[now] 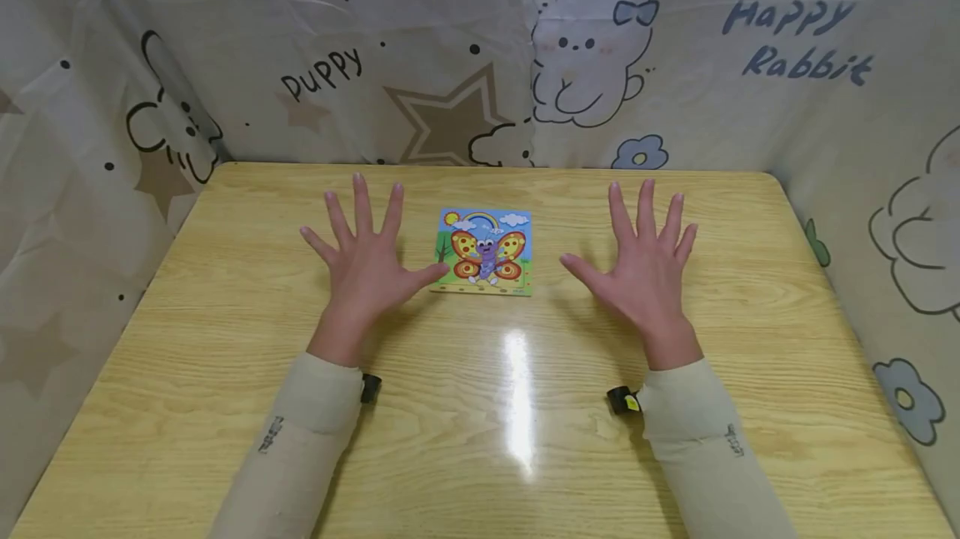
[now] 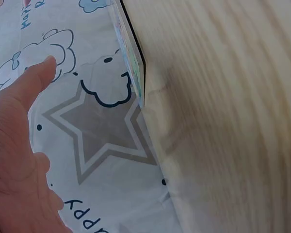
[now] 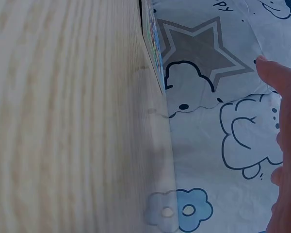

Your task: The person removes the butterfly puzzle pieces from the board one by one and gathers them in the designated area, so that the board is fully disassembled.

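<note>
A square butterfly picture puzzle board (image 1: 487, 249) lies flat on the wooden table, showing a purple butterfly with a rainbow and sun. To its left my left hand (image 1: 367, 268) is spread palm down, and its thumb overlaps the board's left edge in the head view. My right hand (image 1: 645, 268) is spread in the same way on the right, its thumb pointing at the board with a gap between. Both hands hold nothing. Each wrist view catches the board (image 2: 131, 53) (image 3: 153, 43) edge-on as a thin slab.
The table (image 1: 465, 439) has a light wood grain and a bright glare streak at its middle. Printed cloth (image 1: 450, 22) with rabbits, stars and lettering hangs behind the table and along both sides. Small black wrist cameras (image 1: 621, 400) sit at both sleeves.
</note>
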A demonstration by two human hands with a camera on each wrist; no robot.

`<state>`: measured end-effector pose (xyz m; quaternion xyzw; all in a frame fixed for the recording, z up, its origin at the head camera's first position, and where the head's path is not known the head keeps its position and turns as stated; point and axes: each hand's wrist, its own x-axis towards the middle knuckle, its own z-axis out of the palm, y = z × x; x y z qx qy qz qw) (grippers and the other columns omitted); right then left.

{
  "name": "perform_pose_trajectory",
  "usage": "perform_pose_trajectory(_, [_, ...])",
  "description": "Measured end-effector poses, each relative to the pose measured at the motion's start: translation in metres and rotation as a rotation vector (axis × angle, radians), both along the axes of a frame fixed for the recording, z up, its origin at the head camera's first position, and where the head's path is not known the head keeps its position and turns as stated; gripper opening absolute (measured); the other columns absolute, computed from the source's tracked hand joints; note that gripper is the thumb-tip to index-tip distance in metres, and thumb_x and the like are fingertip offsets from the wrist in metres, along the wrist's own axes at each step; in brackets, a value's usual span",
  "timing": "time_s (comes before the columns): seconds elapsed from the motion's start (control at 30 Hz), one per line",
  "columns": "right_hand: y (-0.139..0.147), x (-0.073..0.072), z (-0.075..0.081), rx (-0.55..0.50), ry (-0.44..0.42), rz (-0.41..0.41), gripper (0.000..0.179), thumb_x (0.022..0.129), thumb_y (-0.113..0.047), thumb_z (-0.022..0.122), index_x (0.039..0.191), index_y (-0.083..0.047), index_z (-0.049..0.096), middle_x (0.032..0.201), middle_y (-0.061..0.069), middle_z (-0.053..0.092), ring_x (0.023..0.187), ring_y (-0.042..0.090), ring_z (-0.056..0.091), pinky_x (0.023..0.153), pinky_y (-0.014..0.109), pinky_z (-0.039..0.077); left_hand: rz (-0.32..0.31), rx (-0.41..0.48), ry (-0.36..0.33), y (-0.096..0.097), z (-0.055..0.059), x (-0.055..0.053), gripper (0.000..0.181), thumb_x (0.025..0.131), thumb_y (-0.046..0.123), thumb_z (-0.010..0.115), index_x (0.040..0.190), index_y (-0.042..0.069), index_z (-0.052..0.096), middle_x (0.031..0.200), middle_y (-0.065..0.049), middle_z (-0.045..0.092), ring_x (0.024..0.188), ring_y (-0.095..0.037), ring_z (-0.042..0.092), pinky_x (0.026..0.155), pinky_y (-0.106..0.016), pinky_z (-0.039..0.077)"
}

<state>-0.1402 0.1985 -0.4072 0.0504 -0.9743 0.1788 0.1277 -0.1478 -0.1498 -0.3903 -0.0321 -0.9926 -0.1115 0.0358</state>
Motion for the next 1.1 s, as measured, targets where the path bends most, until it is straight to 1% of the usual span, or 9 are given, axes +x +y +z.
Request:
perform_pose_trajectory(0.07, [-0.001,-0.001,-0.001,-0.018,0.01,0.004,0.106,0.081,-0.08,0.055,0.162,-0.032,0.006,0.164,0.002,-0.016,0.144,0.033,-0.027,0.109,0.063,-0.016,-0.001,0.008,0.001,0.001,-0.001,0.0,0.124,0.07,0.087,0.059,0.16,0.034,-0.007,0.153,-0.002,-0.041,0.133,-0.035,-0.044,0.093,-0.069,-0.029])
perform_pose_trajectory(0.33, [-0.014,-0.011,-0.007,-0.092,0.075,0.048,0.107,0.079,-0.076,0.061,0.162,-0.031,0.011,0.165,0.001,-0.01,0.147,0.031,-0.022,0.111,0.064,-0.01,-0.023,0.027,0.012,0.005,-0.009,-0.006,0.124,0.07,0.087,0.06,0.161,0.031,-0.003,0.159,-0.008,-0.031,0.136,-0.035,-0.039,0.097,-0.067,-0.028])
perform_pose_trajectory(0.43, [-0.021,-0.015,-0.008,-0.09,0.085,0.058,0.108,0.078,-0.077,0.061,0.162,-0.031,0.012,0.166,0.001,-0.009,0.147,0.031,-0.021,0.111,0.065,-0.008,-0.027,0.031,0.007,0.007,-0.011,-0.009,0.125,0.07,0.086,0.062,0.161,0.031,-0.003,0.159,-0.008,-0.031,0.136,-0.035,-0.04,0.096,-0.066,-0.029])
perform_pose_trajectory(0.6, [-0.033,-0.024,-0.008,-0.064,0.081,0.078,0.108,0.078,-0.08,0.058,0.162,-0.032,0.011,0.165,0.0,-0.011,0.146,0.029,-0.024,0.111,0.063,-0.01,-0.027,0.047,-0.007,0.013,-0.014,-0.015,0.125,0.07,0.084,0.064,0.162,0.031,-0.002,0.158,-0.006,-0.033,0.135,-0.034,-0.041,0.097,-0.066,-0.029])
perform_pose_trajectory(0.73, [-0.045,-0.033,-0.008,-0.063,0.073,0.111,0.109,0.078,-0.081,0.058,0.162,-0.031,0.011,0.166,0.001,-0.011,0.146,0.028,-0.025,0.111,0.064,-0.009,-0.027,0.063,-0.026,0.017,-0.015,-0.019,0.126,0.07,0.083,0.066,0.162,0.03,-0.002,0.157,-0.005,-0.034,0.135,-0.034,-0.04,0.101,-0.069,-0.022])
perform_pose_trajectory(0.87, [-0.058,-0.04,-0.008,-0.071,0.077,0.144,0.11,0.077,-0.081,0.058,0.163,-0.03,0.013,0.166,0.001,-0.008,0.147,0.028,-0.02,0.112,0.064,-0.005,-0.039,0.1,-0.064,0.02,-0.015,-0.023,0.127,0.07,0.08,0.069,0.162,0.03,-0.002,0.158,-0.006,-0.032,0.137,-0.035,-0.038,0.105,-0.07,-0.015])
perform_pose_trajectory(1.0, [-0.07,-0.049,-0.01,-0.092,0.092,0.174,0.11,0.077,-0.081,0.059,0.163,-0.028,0.014,0.167,0.003,-0.001,0.149,0.029,-0.011,0.112,0.063,0.001,-0.045,0.147,-0.105,0.021,-0.016,-0.027,0.127,0.07,0.076,0.073,0.162,0.031,-0.003,0.161,-0.008,-0.027,0.141,-0.039,-0.031,0.107,-0.071,-0.01])
perform_pose_trajectory(1.1, [-0.079,-0.055,-0.013,-0.118,0.105,0.195,0.109,0.077,-0.08,0.06,0.162,-0.028,0.015,0.166,0.005,0.007,0.149,0.03,0.0,0.111,0.061,0.009,-0.044,0.171,-0.117,0.021,-0.018,-0.031,0.128,0.069,0.074,0.076,0.162,0.031,0.0,0.163,-0.011,-0.021,0.145,-0.044,-0.02,0.108,-0.071,-0.003])
